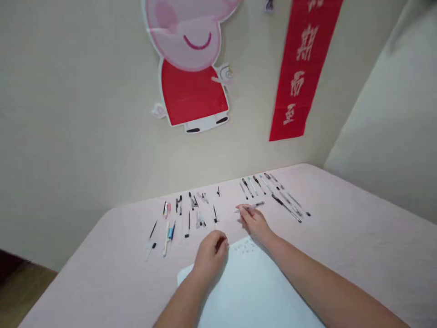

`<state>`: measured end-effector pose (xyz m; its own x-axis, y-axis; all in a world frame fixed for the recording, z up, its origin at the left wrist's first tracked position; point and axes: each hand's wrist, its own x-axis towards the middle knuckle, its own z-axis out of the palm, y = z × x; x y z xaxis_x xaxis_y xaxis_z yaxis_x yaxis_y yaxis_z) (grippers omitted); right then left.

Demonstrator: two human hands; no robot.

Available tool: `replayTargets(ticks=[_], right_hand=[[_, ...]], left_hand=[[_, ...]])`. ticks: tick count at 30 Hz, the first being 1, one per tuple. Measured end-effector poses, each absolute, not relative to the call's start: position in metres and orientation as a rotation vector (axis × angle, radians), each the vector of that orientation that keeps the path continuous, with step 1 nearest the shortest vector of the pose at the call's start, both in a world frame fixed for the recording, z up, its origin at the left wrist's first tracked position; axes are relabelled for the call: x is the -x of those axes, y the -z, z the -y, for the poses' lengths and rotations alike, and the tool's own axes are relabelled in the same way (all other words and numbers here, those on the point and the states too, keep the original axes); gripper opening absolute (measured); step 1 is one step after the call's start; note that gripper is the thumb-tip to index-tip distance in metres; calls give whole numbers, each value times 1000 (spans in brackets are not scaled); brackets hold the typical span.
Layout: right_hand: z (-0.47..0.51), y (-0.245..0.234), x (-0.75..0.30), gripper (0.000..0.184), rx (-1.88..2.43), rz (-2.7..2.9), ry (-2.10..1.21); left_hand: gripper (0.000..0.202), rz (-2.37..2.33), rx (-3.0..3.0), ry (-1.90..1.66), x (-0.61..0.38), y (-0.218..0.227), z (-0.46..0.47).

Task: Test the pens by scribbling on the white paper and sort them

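Observation:
My right hand (254,223) is closed on a slim pen (258,205) with a clear barrel, held nearly level above the table, beyond the top edge of a white sheet (259,282). Small dark handwriting (245,246) shows near the sheet's top edge. At the sheet's upper left sits my left hand (211,253), fingers curled in toward the thumb. Whatever may be inside that curl is hidden. Just beyond it lie a black-tipped pen part (215,214) and a cluster of clear pen pieces (200,220).
Several pens (254,186) lie in a slanted row at the back right, with longer black pens (286,207) nearer. Pen parts, a blue item (170,233) and a pink item (169,207) lie at left. The pink table (112,273) meets a wall with a pig cutout (194,91) and red banner (297,82).

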<state>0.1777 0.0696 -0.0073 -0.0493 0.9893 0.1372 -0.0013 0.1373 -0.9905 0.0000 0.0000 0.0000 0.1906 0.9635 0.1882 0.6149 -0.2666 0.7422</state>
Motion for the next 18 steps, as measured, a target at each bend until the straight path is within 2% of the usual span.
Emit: replayTargets(ticks=[5, 11, 18], right_hand=[[-63, -9, -178, 49, 1086, 1264, -1208], [-37, -27, -173, 38, 1093, 1180, -1377], [-1, -13, -166, 29, 1104, 1238, -1426]], left_hand=[[12, -1469, -2014, -872, -5, 1, 4], [9, -1511, -2011, -879, -12, -4, 7], [10, -1540, -2059, -874, -13, -8, 10]])
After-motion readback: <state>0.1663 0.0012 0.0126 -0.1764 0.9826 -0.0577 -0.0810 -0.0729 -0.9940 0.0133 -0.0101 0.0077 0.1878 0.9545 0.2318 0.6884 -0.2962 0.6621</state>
